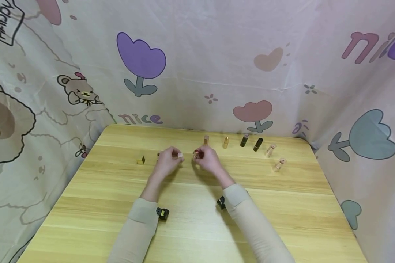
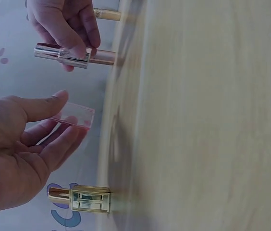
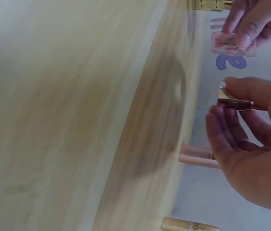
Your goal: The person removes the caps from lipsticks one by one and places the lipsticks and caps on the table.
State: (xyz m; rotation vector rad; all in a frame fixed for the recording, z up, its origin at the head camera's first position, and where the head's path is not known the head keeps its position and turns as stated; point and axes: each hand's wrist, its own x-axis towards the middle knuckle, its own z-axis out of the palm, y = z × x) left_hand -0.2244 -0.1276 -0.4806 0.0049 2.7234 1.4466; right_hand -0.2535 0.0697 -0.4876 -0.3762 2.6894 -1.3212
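Note:
Over the back middle of the table, my left hand pinches a clear, pink-tinted lipstick cap between thumb and fingers. To its right, my right hand grips a shiny rose-gold lipstick, upright, with a dark red top showing in the head view. Cap and lipstick are apart, both held above the wood. Behind my right hand stands a rose-gold tube, its base partly hidden. Left of my left hand is a gold square-cased lipstick, largely covered by that hand in the head view.
Right of my hands stand a gold tube, two dark tubes and two clear-capped pink lipsticks. A small gold piece lies at the left. A printed cloth hangs behind the wooden table.

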